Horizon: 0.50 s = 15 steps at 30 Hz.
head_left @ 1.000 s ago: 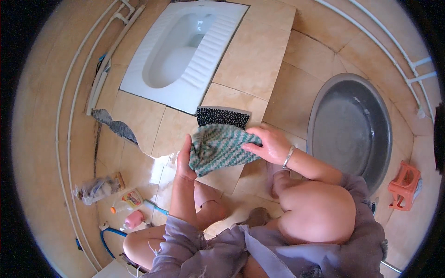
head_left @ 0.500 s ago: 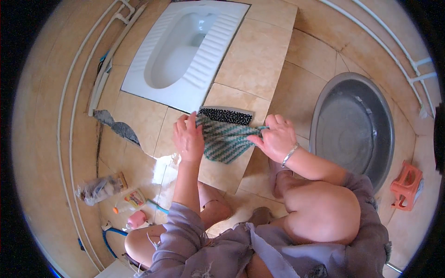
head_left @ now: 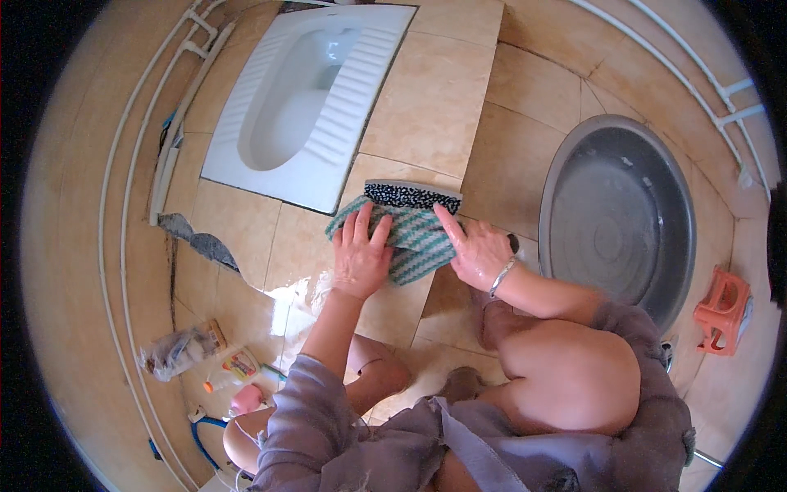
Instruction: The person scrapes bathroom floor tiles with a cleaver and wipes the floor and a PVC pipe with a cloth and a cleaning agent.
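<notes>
A green, white and dark striped cloth (head_left: 422,256) lies spread at the front edge of the tiled step. My left hand (head_left: 361,252) rests palm down on its left part, fingers spread. At the cloth's right end, my right hand (head_left: 482,256) has one digit stretched toward the far edge and the other fingers curled; the cloth runs under it, its grip partly hidden. Just beyond the cloth, and partly covered by it, sits a black-and-white speckled strip with a grey edge (head_left: 414,196). A small dark round thing (head_left: 514,243) shows beside my right hand, its kind unclear.
Beyond the strip, a white squat toilet (head_left: 348,152) is set in the step (head_left: 426,98). A large grey basin (head_left: 566,213) and an orange stool (head_left: 721,312) stand at right. At lower left lie a bottle (head_left: 235,369), a plastic bag (head_left: 182,351) and a pink container (head_left: 246,399).
The cloth, stretched between both hands before, now lies flatter against the speckled strip. My left hand has moved right and spread its fingers on it; my right hand's digit now reaches farther forward.
</notes>
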Available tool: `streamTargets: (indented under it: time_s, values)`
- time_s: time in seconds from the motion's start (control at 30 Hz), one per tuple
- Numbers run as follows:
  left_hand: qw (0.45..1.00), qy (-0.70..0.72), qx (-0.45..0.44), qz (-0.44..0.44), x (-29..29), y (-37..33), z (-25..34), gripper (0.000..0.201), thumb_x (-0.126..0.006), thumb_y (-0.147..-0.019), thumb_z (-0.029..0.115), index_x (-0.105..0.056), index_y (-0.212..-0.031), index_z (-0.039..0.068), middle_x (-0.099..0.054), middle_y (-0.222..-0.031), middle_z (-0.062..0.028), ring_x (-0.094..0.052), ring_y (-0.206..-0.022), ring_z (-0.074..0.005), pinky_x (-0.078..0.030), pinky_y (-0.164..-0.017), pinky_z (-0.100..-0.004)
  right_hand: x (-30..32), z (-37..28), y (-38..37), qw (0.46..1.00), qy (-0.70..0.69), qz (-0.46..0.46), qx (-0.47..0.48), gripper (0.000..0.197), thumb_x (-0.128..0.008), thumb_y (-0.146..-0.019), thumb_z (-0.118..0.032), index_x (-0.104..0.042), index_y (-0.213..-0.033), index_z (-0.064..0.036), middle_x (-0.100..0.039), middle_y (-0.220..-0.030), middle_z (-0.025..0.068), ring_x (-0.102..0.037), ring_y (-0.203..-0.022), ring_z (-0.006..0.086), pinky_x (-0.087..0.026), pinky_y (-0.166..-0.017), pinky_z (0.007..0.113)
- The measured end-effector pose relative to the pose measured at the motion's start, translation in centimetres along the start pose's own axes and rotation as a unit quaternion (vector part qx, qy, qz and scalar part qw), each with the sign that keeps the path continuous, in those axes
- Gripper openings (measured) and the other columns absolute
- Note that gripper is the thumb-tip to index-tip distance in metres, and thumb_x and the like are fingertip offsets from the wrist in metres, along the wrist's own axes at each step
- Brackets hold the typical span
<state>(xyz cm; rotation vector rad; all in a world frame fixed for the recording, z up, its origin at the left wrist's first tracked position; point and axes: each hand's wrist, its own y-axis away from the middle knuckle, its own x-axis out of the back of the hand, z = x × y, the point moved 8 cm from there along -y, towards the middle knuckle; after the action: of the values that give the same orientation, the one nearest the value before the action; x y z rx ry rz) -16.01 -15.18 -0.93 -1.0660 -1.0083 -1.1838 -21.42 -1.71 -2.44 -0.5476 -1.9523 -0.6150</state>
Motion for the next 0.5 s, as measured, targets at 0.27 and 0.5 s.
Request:
streamTargets:
  time_s: [0.27, 0.5]
  values:
    - [0.999, 0.015, 0.031, 0.004, -0.7, -2.3, 1.4, 0.056, -0.056, -0.062, 0.002, -0.042, -0.116, 0.005, -0.036, -0.124, -0.0182, -0.038, -0.107, -0.0382, -0.033, -0.090, -0.0443, 0.4, 2.0, 0.1, 0.998, -0.032, -0.007, -0.048, 0.066, -0.060, -0.066, -0.020, -0.034, -0.125, -0.0094, -0.057, -0.083, 0.0161, -0.057, -0.075, 0.0301, -0.047, -0.061, 0.039]
    - [0.999, -0.030, 0.024, 0.012, -1.3, -4.4, 1.5, 0.046, -0.049, -0.066, -0.007, -0.047, -0.111, 0.002, -0.045, -0.117, -0.0150, -0.039, -0.105, -0.0400, -0.036, -0.090, -0.0415, 1.9, 1.7, -1.0, 0.997, -0.011, 0.002, -0.079, 0.057, -0.058, -0.065, -0.019, -0.041, -0.117, -0.0038, -0.060, -0.082, 0.0164, -0.060, -0.069, 0.0297, -0.048, -0.060, 0.041]
